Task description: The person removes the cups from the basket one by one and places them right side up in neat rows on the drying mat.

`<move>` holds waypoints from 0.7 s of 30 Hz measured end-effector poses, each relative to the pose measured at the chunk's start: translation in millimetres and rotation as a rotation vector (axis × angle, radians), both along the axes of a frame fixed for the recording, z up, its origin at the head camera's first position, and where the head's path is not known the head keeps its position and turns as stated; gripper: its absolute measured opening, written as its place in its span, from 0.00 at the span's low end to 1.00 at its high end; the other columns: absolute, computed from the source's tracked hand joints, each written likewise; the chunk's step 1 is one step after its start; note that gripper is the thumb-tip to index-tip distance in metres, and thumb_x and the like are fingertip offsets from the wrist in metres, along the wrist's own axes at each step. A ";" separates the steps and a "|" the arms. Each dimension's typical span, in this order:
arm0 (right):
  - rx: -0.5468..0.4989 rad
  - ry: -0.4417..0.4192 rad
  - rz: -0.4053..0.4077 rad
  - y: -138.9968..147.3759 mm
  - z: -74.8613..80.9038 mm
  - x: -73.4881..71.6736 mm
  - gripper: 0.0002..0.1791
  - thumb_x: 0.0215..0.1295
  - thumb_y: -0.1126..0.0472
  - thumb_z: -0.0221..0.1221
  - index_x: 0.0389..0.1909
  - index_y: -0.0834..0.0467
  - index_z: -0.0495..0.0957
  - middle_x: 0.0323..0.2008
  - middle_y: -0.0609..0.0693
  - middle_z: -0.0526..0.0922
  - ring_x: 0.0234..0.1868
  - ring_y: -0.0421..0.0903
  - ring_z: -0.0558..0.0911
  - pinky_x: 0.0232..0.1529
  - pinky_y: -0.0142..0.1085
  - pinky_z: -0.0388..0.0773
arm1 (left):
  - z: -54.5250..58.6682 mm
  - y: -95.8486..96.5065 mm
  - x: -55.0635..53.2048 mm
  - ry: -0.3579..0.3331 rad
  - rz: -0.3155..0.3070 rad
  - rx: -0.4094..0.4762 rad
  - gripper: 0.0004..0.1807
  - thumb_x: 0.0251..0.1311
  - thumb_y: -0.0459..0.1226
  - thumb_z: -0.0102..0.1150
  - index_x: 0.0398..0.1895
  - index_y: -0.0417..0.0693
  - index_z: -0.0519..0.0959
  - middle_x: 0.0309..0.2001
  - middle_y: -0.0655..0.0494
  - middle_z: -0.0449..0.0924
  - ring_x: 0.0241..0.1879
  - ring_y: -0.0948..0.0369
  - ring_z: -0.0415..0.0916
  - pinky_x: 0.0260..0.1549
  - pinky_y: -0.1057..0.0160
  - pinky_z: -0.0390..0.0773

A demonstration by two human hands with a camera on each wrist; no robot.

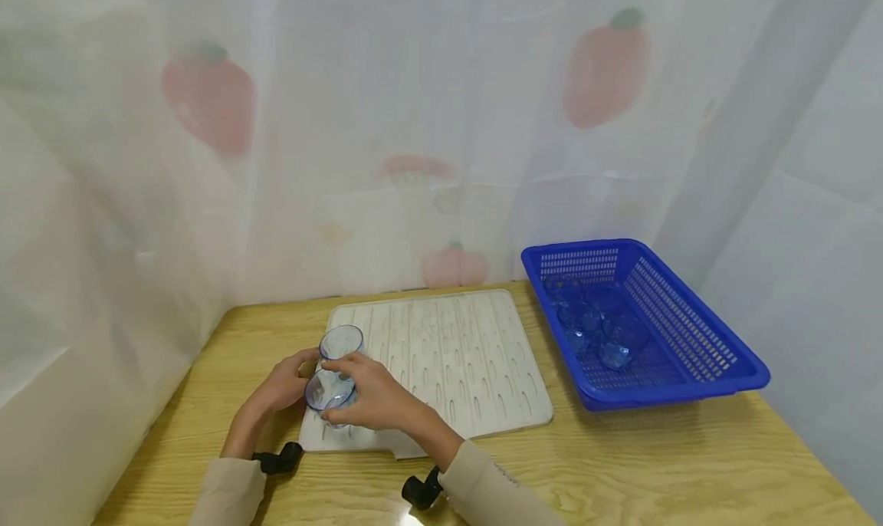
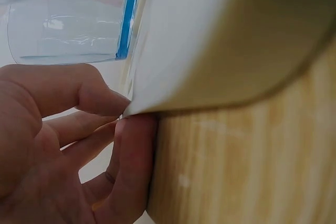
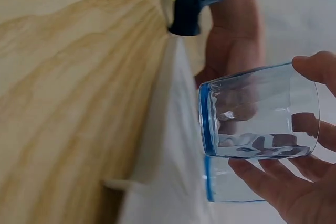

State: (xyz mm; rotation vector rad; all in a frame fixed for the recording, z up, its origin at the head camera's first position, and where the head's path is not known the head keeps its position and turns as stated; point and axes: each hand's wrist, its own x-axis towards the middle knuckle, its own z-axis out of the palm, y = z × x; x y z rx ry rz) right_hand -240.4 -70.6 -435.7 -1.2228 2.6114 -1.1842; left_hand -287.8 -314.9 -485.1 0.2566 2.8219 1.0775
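A pale curtain point(image 1: 483, 112) is seen across the upper frame and down both sides, and faint red strawberries point(image 1: 214, 100) are printed on it. The lower frame is filled by a wooden tabletop point(image 1: 621, 465). At right, a blue basket point(image 1: 672, 396) with slotted walls is set on it; several clear, bluish glasses point(image 1: 621, 346) are gathered at the basket's left side. Left of the basket, just below the centre of the frame, a white ridged mat point(image 1: 441, 357) is laid on the tabletop. Beige sleeves point(image 1: 493, 484) are seen at the bottom edge. At lower left, over the mat's left edge, the near glass point(image 1: 326, 392) is held by the right hand point(image 1: 378, 397), its grip closed round the sides, thumb against fingers. Whether the mat is touched by this glass cannot be told. The far glass point(image 1: 341, 342) is placed just above it in the frame, on the mat's left part. By the left hand point(image 1: 279, 384), at lower left, the mat's edge is pinched, the grip being pressed together on it. A small black mount point(image 1: 279, 459) is worn at each wrist.
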 end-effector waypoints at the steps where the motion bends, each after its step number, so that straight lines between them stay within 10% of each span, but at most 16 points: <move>1: 0.012 0.001 0.002 -1.6 -1.5 0.3 0.38 0.57 0.44 0.64 0.68 0.48 0.66 0.61 0.46 0.71 0.58 0.41 0.75 0.49 0.25 0.75 | 1.1 -0.5 0.8 -0.003 -0.003 -0.001 0.32 0.56 0.29 0.51 0.68 0.37 0.64 0.68 0.34 0.63 0.67 0.37 0.60 0.59 0.37 0.66; 21: 0.075 -0.007 -0.020 -0.5 -0.8 0.3 0.37 0.59 0.39 0.62 0.68 0.46 0.65 0.66 0.46 0.68 0.64 0.42 0.71 0.57 0.32 0.75 | 4.6 0.2 3.4 -0.021 -0.002 0.000 0.31 0.59 0.29 0.49 0.68 0.37 0.63 0.69 0.34 0.61 0.70 0.35 0.53 0.63 0.33 0.61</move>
